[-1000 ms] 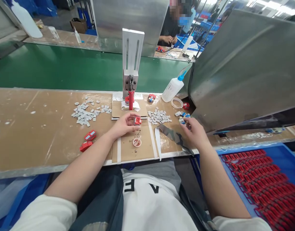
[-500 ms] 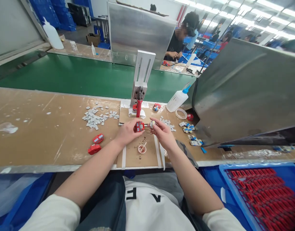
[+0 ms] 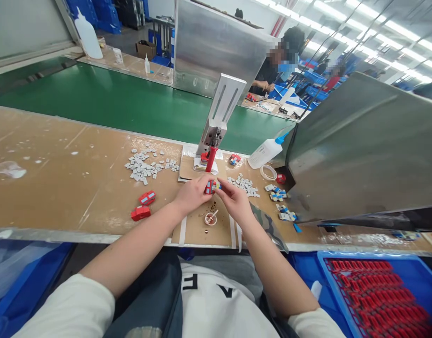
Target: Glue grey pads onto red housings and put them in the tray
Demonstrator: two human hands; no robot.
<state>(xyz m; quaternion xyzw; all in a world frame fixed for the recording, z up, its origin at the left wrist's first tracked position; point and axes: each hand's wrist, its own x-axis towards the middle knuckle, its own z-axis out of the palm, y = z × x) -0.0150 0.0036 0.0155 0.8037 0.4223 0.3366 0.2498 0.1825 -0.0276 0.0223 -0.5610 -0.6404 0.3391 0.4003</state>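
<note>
A small red block (image 3: 209,188) with grey pads is gripped in my left hand (image 3: 193,195), fingers closed around it. Against its right end, my right hand (image 3: 236,201) pinches a small piece with a yellowish face (image 3: 218,185), mostly covered by the fingers. Just below the hands stands a little round cup (image 3: 210,218) with a white stick in it. Beyond them rises a metal clamp stand with a red handle (image 3: 211,159). Two red blocks (image 3: 141,213) lie to the left of my left forearm.
Grey flat pieces lie in a left pile (image 3: 141,166) and a right pile (image 3: 244,184). A bottle with a blue tip (image 3: 265,153), a tape roll (image 3: 268,172) and blue-white pieces (image 3: 286,213) are at right. A blue crate (image 3: 323,257) holds red parts. Behind runs a green belt (image 3: 131,101).
My right hand has brought its small piece leftward against the red block in my left hand; the gap between them has closed. The camera view has also shifted and tilted slightly.
</note>
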